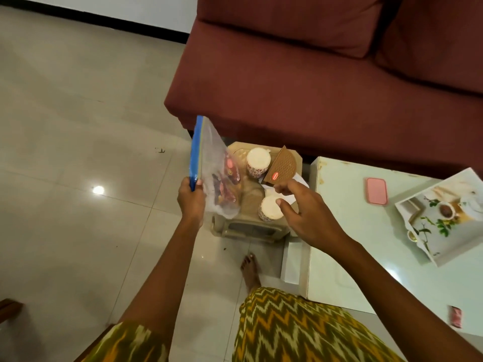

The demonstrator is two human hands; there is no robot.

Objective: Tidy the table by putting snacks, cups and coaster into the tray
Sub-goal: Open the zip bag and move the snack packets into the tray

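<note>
My left hand [191, 198] grips the blue zip edge of a clear plastic bag [211, 163] with red snack packets inside, held upright over the left side of a small beige stool [251, 228]. On the stool stand two white patterned cups, one at the back [258, 162] and one at the front [269, 214], and a brown coaster holder [283, 167] leans over white paper. My right hand [304, 209] hovers above the front cup, fingers apart, holding nothing. The printed tray [441, 218] lies on the pale table [350, 231] to the right.
A maroon sofa [326, 74] stands behind the stool and table. On the table lie a pink lidded box [376, 190] and a small pink packet [456, 316] near the front edge. My bare foot [249, 270] rests on the tiled floor.
</note>
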